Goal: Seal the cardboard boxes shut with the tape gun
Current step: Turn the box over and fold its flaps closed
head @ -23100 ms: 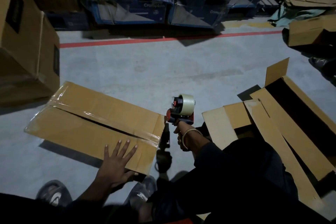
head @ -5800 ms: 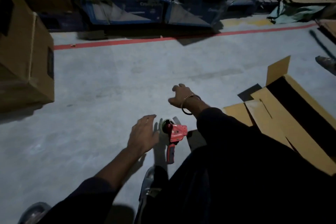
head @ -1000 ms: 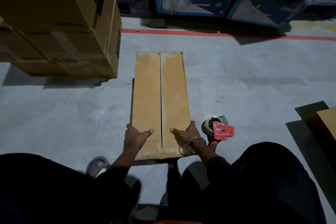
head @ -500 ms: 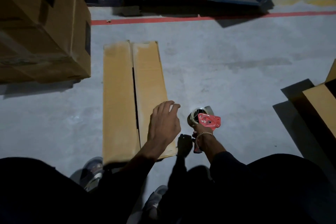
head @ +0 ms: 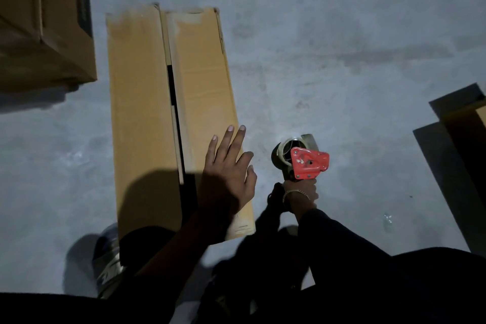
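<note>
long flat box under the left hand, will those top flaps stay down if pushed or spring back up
The flaps would probably spring back: a dark gap runs along the seam of the long box, with no tape visible. Where the left hand rests flat, the right flap likely flexes. Being low and wide, it seems unlikely to tip.

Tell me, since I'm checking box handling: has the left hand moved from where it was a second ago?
Yes. The left hand left the long box's near left corner and now lies across its right flap, beside the tape gun.

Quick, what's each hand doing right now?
Left hand: open, fingers spread over the long cardboard box.
Right hand: gripping the handle of the red tape gun.
</note>
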Motion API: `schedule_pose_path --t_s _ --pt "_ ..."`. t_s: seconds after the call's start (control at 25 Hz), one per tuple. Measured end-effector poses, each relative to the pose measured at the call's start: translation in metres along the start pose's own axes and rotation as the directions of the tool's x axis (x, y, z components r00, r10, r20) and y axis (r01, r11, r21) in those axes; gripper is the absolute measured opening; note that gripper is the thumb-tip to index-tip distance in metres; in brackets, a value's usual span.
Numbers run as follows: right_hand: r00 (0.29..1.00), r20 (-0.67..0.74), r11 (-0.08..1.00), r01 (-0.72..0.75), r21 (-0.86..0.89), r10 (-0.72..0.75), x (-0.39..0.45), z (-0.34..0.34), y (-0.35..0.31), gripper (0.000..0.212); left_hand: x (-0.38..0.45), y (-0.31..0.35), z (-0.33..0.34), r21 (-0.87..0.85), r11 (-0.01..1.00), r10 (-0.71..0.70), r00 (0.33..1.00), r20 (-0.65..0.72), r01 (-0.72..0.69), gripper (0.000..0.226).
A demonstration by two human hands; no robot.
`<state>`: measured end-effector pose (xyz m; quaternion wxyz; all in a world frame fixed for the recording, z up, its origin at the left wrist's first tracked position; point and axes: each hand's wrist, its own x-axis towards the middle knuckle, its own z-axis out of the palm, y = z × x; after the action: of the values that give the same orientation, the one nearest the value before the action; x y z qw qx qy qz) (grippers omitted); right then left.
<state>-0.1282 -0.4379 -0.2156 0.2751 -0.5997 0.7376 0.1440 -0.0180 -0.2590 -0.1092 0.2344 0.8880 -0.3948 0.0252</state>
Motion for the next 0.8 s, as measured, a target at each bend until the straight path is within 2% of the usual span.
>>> schedule_pose_path --t_s 0.12,0.2,0.36,0.52,0.6,0.64,0.68,0.72,0.8 --pt "0.999 0.038 0.996 0.032 0.078 -0.035 -0.007 -0.010 -0.009 0.043 0.000 -0.004 -0.001 0.006 1.000 0.012 0.998 0.055 -0.012 0.025" --pt "0.998 0.063 0.988 0.020 0.156 -0.030 -0.014 -0.022 -0.015 0.041 0.002 -0.003 -0.004 0.050 0.999 0.007 0.993 0.120 -0.013 0.029" --pt "0.976 0.210 0.890 -0.037 0.454 -0.066 -0.048 -0.062 -0.021 0.036 0.002 -0.001 -0.015 0.091 0.996 0.001 0.978 0.209 -0.021 0.034" --pt "0.976 0.129 0.850 0.087 0.519 -0.178 -0.117 -0.121 -0.043 0.019 0.008 0.009 -0.044 0.006 0.996 -0.082 0.915 0.396 0.087 0.052" --pt "0.966 0.143 0.821 0.101 0.562 -0.217 -0.146 -0.147 -0.052 0.033 0.010 0.017 -0.064 -0.110 0.970 -0.134 0.851 0.507 0.218 0.057" --pt "0.954 0.192 0.792 0.068 0.607 -0.229 -0.160 -0.157 -0.055 0.031 0.013 0.019 -0.075 -0.176 0.934 -0.163 0.809 0.565 0.312 0.058" --pt "0.930 0.260 0.768 0.037 0.639 -0.261 -0.173 -0.167 -0.058 0.020 0.016 0.020 -0.087 -0.228 0.888 -0.190 0.768 0.611 0.400 0.058" --pt "0.894 0.322 0.751 0.024 0.660 -0.311 -0.192 -0.179 -0.061 0.011 0.019 0.018 -0.104 -0.261 0.854 -0.213 0.760 0.614 0.450 0.056" --pt "0.777 0.470 0.737 -0.011 0.675 -0.419 -0.228 -0.204 -0.056 0.011 0.019 0.007 -0.144 -0.233 0.860 -0.303 0.821 0.485 0.455 0.051"
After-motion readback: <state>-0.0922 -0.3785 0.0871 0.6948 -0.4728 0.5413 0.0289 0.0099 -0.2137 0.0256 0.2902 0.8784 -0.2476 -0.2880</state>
